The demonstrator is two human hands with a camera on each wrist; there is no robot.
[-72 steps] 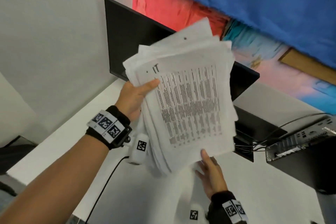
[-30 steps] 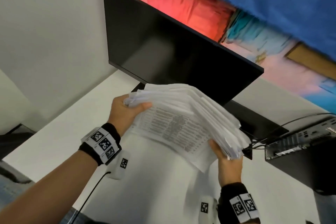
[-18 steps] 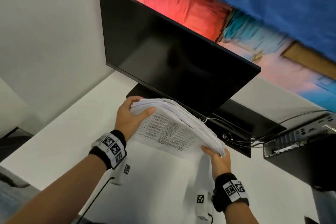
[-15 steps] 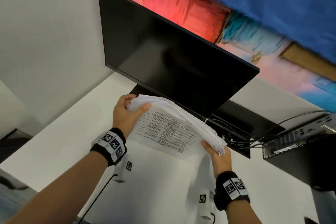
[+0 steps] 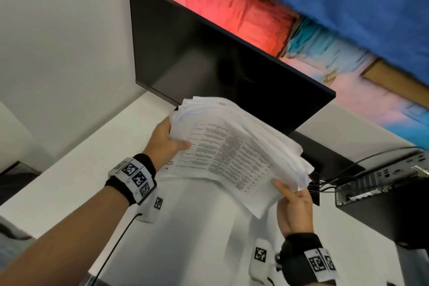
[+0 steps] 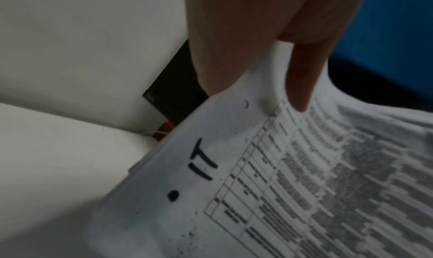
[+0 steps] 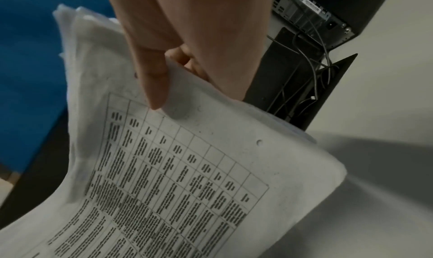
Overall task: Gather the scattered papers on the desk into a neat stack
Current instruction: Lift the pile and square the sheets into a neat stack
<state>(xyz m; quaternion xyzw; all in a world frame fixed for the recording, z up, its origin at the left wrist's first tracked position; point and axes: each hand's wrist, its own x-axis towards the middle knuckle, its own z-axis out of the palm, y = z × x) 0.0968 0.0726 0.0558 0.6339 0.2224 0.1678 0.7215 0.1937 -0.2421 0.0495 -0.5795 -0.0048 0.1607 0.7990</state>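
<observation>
Fingers (image 6: pixel 302 88) of the left hand (image 5: pixel 166 140) pinch the left end of the paper stack (image 5: pixel 234 155), thumb on the printed top sheet, other fingers underneath and out of view. At the opposite end, the right hand (image 5: pixel 293 206) grips the right edge, thumb on top and curled fingers below, as the right wrist view confirms. The stack is held between both hands, clear of the white desk (image 5: pixel 76 176), just in front of the black monitor (image 5: pixel 209 58).

Change noted: half a second ago the stack sat lower and flatter, close to the desk surface; it is now raised and tilted, with its top face turned toward the camera. The sheet edges at the far left and right ends are stepped and fanned, not flush. Judgement: gathering is done, squaring is not; the lift probably precedes another tap on the desk to align the edges.

Surroundings, left to right: a dark cable (image 5: pixel 116 246) runs across the near desk below the left wrist. The monitor stands directly behind the stack, and its base (image 5: pixel 325 158) lies under the right end. Loose cables (image 5: pixel 325 187) bunch just beside the right hand. A black computer unit (image 5: pixel 383 197) occupies the right side.

Obstructions: the monitor and cable bunch limit room on the far side; the open desk nearer the person appears the safer place to set the stack down.
</observation>
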